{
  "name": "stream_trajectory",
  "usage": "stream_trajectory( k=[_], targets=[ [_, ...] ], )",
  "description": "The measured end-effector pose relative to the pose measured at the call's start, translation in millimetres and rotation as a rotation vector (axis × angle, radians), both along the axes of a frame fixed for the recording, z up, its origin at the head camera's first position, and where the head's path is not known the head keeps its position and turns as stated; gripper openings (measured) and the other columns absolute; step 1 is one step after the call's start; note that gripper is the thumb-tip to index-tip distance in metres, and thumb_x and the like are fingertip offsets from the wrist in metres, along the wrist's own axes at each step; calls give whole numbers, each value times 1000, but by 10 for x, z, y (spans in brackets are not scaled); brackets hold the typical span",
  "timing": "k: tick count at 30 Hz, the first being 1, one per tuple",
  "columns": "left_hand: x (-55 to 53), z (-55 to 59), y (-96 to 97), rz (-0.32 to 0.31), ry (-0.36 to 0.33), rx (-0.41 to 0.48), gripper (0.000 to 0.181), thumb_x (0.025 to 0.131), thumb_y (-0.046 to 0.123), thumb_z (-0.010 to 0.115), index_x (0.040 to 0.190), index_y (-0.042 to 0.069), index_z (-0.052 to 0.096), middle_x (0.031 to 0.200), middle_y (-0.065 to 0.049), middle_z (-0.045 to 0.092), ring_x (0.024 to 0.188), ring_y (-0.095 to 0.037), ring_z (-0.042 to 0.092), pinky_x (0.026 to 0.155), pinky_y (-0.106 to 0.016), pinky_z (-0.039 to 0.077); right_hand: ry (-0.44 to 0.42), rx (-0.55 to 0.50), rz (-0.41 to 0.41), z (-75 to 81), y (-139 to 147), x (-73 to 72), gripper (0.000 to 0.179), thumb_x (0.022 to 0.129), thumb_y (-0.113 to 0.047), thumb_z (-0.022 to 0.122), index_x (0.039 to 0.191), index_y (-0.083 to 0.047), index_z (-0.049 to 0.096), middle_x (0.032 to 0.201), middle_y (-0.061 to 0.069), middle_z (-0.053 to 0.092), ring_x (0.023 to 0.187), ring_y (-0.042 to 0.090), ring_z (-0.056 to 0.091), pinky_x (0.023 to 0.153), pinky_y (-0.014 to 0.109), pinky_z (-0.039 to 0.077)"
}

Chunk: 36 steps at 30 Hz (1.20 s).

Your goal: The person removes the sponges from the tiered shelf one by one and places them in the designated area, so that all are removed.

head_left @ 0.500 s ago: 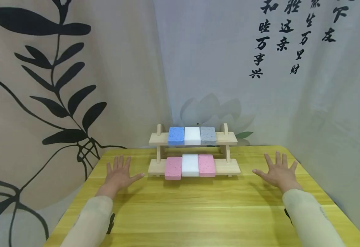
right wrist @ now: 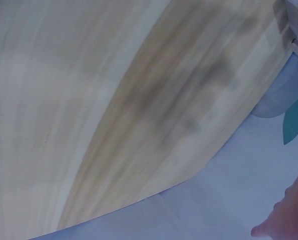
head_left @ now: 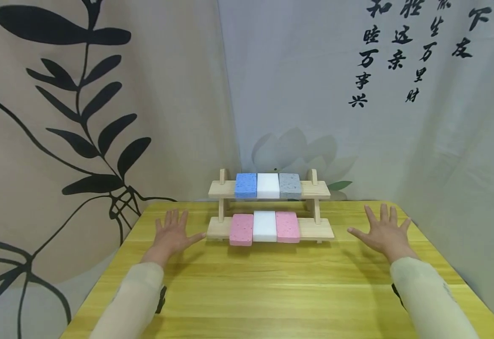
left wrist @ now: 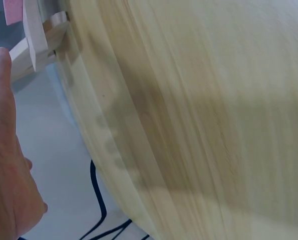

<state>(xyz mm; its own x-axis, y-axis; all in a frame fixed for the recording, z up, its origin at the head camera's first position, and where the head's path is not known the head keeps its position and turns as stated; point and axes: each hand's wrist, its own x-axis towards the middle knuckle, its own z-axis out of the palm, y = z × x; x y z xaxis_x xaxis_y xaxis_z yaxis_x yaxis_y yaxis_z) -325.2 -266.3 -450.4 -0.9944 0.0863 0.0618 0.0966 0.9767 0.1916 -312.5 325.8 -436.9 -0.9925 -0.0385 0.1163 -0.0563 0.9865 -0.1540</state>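
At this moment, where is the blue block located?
In the head view, the blue block sits on the upper wooden shelf, leftmost in its row of three, immediately left of a white block.

lower left: left sleeve (head_left: 130, 296), cream, long | black strap-like piece (head_left: 161, 300) at its inner edge | left hand (head_left: 171, 238) bare | lower right: right sleeve (head_left: 426, 292), matching cream, faint grey outer mark (head_left: 448, 288) | second black piece (head_left: 397, 295), inner edge | right hand (head_left: 386, 236) bare

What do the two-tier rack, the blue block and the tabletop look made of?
Rack: apparently bare wood, pale and matte, with plank-like shelves. Blue block: probably foam or sponge, given its speckled matte face. Tabletop: wood or wood-look laminate, slightly glossy; long grain streaks fit either.
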Motion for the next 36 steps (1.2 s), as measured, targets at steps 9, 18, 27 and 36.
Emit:
stream_trajectory(
  k=[9,18,27,36],
  targets=[
    [-57,13,108,-9,-4,46,110,86,74,51,158,0,12,159,-32,1,145,-50,-3,109,-70,-9,42,-12,-7,131,-81,-23,105,87,-78,41,158,-6,14,153,44,0,139,62,-6,96,82,-7],
    [-127,26,207,-21,0,99,106,87,69,56,158,2,15,159,-32,9,145,-51,3,109,-71,-1,74,-52,-13,246,-204,-87,105,87,-79,40,159,-7,13,153,43,-2,139,61,-5,96,83,-5],
    [-153,53,248,-34,2,174,105,88,66,58,158,1,13,157,-32,17,144,-51,12,110,-70,10,134,-104,-14,370,-414,-158,105,87,-78,42,158,-7,15,156,39,3,141,59,2,98,82,1],
    [-168,71,311,-33,-59,313,108,87,66,60,159,5,8,158,-31,16,143,-52,12,110,-70,11,166,-187,7,505,-632,-187,103,90,-75,42,159,-6,10,157,37,1,142,57,2,102,79,3]
  ],
)
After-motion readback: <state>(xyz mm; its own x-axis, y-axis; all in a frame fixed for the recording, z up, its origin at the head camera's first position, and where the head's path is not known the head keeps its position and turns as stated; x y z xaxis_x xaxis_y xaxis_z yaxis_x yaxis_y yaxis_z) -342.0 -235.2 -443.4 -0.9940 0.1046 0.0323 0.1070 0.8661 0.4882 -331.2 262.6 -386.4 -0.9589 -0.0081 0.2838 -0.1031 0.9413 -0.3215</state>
